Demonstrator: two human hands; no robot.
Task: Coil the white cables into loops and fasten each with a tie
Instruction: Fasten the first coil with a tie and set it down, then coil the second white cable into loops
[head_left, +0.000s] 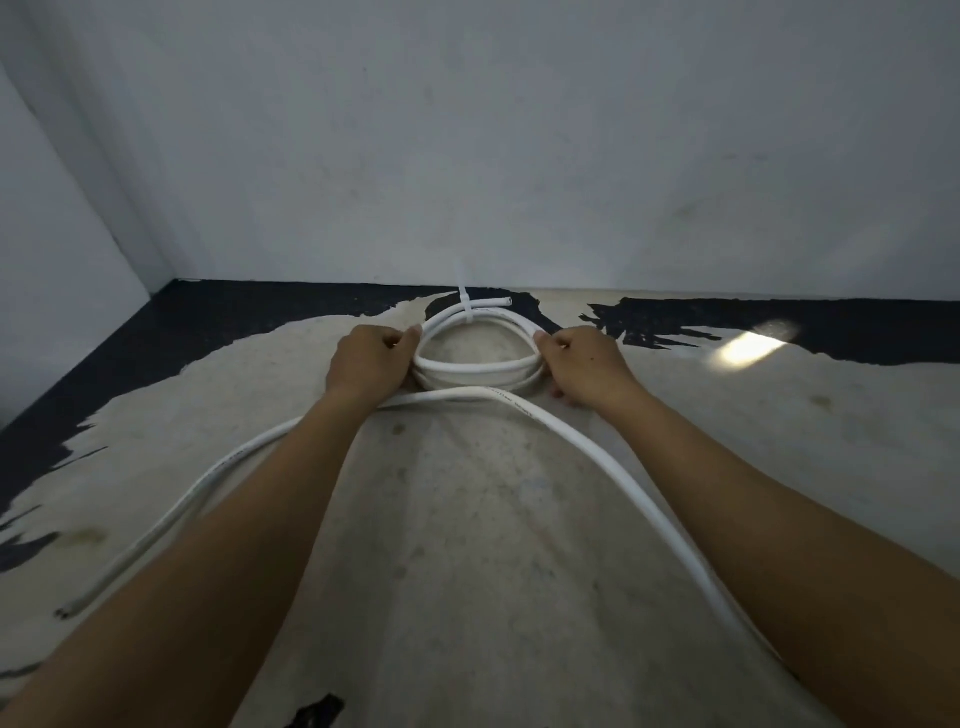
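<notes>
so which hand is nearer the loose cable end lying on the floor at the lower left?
Left. The left hand grips the coil's left side, the side the loose cable end trails off toward. The right hand holds the coil's right side, farther away.

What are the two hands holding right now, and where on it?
Both hold the coil: the left hand grips its left side, the right hand its right side. A tie already sits at the far edge.
</notes>
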